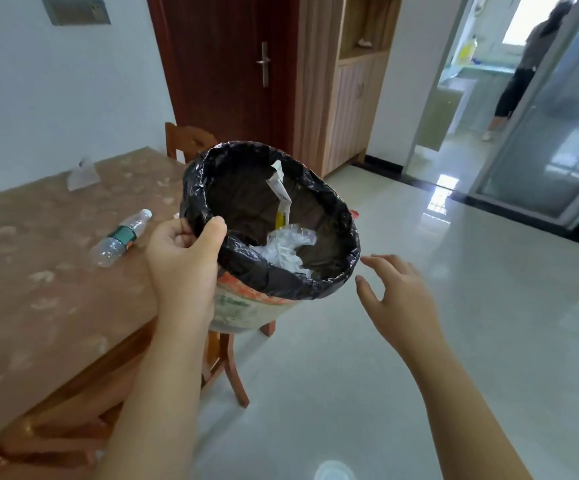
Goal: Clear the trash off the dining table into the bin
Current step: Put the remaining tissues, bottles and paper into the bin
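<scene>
My left hand (pixel 182 258) grips the near rim of a round bin (pixel 243 306) lined with a black bag (pixel 281 275), held up in the air beside the table edge. Inside the bin lie crumpled clear plastic (pixel 286 249) and a white and yellow wrapper (pixel 281 199). My right hand (pixel 397 296) hovers open just right of the bin, fingers spread, touching nothing. An empty clear plastic bottle (pixel 120 239) with a green label lies on its side on the dining table (pixel 39 306). A clear triangular piece (pixel 82 174) stands farther back on the table.
A wooden chair (pixel 191 140) stands at the table's far end and wooden chair legs (pixel 236 372) show under the bin. Glossy tiled floor (pixel 419 341) spreads to the right. A dark red door (pixel 225 64), a wooden cabinet (pixel 347 98) and a glass sliding door (pixel 551 140) lie beyond; a person (pixel 523 74) stands in the kitchen.
</scene>
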Demonstrator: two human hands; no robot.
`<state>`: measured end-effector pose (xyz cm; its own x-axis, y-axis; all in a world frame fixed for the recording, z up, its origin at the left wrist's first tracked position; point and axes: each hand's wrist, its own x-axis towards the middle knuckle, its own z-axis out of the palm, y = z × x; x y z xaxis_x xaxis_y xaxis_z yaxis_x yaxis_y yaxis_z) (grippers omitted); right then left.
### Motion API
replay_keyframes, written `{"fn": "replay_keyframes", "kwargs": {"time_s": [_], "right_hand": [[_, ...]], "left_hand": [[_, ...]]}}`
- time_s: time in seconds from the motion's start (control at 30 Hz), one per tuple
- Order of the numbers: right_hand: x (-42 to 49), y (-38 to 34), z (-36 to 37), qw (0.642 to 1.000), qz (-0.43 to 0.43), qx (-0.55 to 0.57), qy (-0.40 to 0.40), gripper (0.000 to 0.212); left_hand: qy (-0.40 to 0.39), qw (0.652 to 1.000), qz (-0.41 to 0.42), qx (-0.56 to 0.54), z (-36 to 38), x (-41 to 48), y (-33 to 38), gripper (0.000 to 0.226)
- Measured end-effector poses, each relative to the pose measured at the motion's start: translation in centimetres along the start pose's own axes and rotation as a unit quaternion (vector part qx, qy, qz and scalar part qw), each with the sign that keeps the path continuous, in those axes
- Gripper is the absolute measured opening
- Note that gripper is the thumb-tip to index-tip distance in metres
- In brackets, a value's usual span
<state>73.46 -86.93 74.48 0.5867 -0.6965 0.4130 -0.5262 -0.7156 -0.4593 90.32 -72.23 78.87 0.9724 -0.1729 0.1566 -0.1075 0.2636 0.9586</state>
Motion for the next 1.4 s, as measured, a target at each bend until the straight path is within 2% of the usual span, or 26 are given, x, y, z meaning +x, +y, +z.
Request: {"fn": "replay_keyframes", "kwargs": {"time_s": [0.2, 0.47, 0.53, 0.67, 0.9, 1.07, 1.4], "right_hand": [[9.6, -1.1, 5.2, 0.999, -0.033, 0.016, -0.008, 0.028], [18.9, -1.6, 14.5, 0.985, -0.092, 0.080, -0.119, 0.029], [21.6, -1.8, 17.0, 0.978, -0.111, 0.092, -0.149, 0.031], [26.1, -2.6, 21.5, 0.950, -0.199, 0.093, -0.224, 0.034], [33.4, -5.1, 27.4, 0.898, -0.294, 0.132, -0.299, 0.033], [34.7, -7.6, 32.3, 0.865, -0.324, 0.142, -0.356, 0.034], [38.1, -11.5, 41.2, 0.854, -0.308, 0.094, -0.408, 0.033]], "left_hand": [[0.058, 0.998, 0.022, -0.003, 1.3, 8.3, -1.8, 0.019], [0.195, 0.977, 0.041, 0.074, 0.2, 14.8, -5.6, 0.020], [0.246, 0.964, 0.046, 0.091, 0.3, 16.0, -6.7, 0.022], [0.334, 0.934, 0.050, 0.114, 1.1, 17.4, -8.3, 0.024], [0.499, 0.845, 0.051, 0.186, 1.7, 18.5, -9.4, 0.024], [0.518, 0.824, 0.030, 0.226, -0.3, 20.4, -10.2, 0.025], [0.530, 0.811, -0.007, 0.249, -2.6, 26.7, -11.9, 0.024]]}}
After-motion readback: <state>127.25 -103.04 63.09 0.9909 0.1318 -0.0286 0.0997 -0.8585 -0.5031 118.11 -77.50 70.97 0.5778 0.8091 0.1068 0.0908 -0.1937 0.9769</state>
